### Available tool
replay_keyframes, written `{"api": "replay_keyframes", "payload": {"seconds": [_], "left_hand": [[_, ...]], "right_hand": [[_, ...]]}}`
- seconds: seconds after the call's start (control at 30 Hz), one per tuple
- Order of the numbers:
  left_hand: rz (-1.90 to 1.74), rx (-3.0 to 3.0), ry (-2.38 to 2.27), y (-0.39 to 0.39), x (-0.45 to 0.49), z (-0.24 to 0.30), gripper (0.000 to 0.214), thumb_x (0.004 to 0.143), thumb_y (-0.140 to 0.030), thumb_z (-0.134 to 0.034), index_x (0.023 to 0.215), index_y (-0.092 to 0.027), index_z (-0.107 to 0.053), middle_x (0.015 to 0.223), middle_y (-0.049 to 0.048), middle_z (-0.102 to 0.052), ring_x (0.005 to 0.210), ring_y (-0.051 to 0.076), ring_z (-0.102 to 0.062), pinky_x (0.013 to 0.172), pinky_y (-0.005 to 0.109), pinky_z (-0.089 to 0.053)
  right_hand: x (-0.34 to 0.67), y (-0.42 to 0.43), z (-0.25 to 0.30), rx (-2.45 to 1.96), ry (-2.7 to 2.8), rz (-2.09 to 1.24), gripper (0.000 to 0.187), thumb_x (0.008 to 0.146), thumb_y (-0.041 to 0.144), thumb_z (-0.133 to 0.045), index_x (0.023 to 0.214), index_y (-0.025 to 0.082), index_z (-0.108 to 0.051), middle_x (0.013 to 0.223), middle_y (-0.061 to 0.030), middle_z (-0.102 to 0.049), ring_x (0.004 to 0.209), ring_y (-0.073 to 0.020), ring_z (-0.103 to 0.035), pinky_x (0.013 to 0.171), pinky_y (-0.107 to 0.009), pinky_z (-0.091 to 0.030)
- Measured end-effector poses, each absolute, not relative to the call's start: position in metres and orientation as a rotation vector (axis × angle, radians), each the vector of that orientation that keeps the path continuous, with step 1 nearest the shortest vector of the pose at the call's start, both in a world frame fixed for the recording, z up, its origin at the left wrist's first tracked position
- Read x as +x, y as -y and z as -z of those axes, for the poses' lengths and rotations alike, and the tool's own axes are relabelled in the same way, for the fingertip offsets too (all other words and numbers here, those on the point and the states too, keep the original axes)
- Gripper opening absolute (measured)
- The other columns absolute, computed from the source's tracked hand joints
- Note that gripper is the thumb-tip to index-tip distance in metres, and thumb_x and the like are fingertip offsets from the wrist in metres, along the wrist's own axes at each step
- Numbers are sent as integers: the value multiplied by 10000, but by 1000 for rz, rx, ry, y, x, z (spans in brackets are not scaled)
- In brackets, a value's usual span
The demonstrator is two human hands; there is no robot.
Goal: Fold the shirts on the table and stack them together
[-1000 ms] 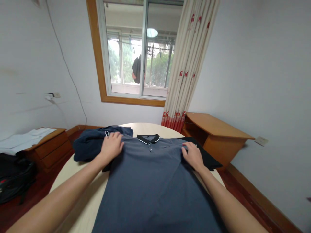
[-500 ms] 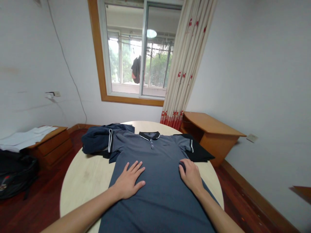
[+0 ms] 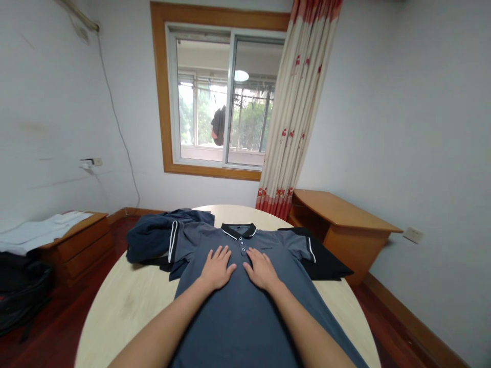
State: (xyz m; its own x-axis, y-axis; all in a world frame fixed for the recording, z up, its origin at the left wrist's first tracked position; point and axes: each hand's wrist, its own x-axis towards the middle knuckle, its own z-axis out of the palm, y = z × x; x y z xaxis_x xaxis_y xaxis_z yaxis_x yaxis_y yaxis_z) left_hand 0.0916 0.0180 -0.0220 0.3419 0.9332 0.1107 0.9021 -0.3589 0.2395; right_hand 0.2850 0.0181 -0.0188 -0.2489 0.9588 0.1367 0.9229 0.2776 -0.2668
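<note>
A grey-blue polo shirt (image 3: 245,312) with a black collar and white-trimmed sleeves lies front-up and spread flat on a round pale wooden table (image 3: 126,301). My left hand (image 3: 217,267) lies flat on the shirt's chest, just left of the button placket, fingers stretched out. My right hand (image 3: 261,268) lies flat on the chest just right of the placket, fingers also extended. The two hands are close together, and neither holds anything.
A dark navy garment (image 3: 151,237) lies bunched at the table's far left, and a black garment (image 3: 326,258) at the far right. A wooden desk (image 3: 341,214) stands by the curtain (image 3: 295,107). A low cabinet (image 3: 72,240) with white cloth is at left.
Both hands have slid from the shirt's sides in to the middle of its chest, now lying side by side. The view has tilted up a little.
</note>
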Motion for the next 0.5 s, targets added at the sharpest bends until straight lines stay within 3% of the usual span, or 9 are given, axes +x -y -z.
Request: {"api": "replay_keyframes", "payload": {"seconds": [0.2, 0.4, 0.5], "left_hand": [[-315, 2408, -1832, -51, 68, 38, 685, 960, -598, -291, 1515, -209, -394, 1619, 81, -271, 1509, 303, -192, 1210, 537, -169], [-366, 2453, -2004, -76, 92, 16, 502, 948, -452, -363, 1253, -160, -635, 1354, 174, -599, 1292, 338, -510, 1111, 517, -335], [-408, 2419, -2004, -100, 103, 19, 558, 966, -468, -329, 1358, -144, -557, 1476, 170, -495, 1392, 325, -409, 1159, 511, -273]], "right_hand": [[318, -58, 36, -1969, 2173, -166, 670, 992, 534, -289, 1534, 146, -360, 1622, -86, -267, 1508, -250, -216, 1216, -483, -152], [329, -91, 22, -2057, 2136, -18, 596, 1003, 434, -306, 1523, 153, -383, 1610, -116, -299, 1499, -252, -241, 1209, -495, -127], [320, -109, 21, -1977, 2195, -59, 601, 1001, 434, -315, 1535, 162, -358, 1615, -103, -291, 1504, -233, -226, 1212, -476, -132]]}}
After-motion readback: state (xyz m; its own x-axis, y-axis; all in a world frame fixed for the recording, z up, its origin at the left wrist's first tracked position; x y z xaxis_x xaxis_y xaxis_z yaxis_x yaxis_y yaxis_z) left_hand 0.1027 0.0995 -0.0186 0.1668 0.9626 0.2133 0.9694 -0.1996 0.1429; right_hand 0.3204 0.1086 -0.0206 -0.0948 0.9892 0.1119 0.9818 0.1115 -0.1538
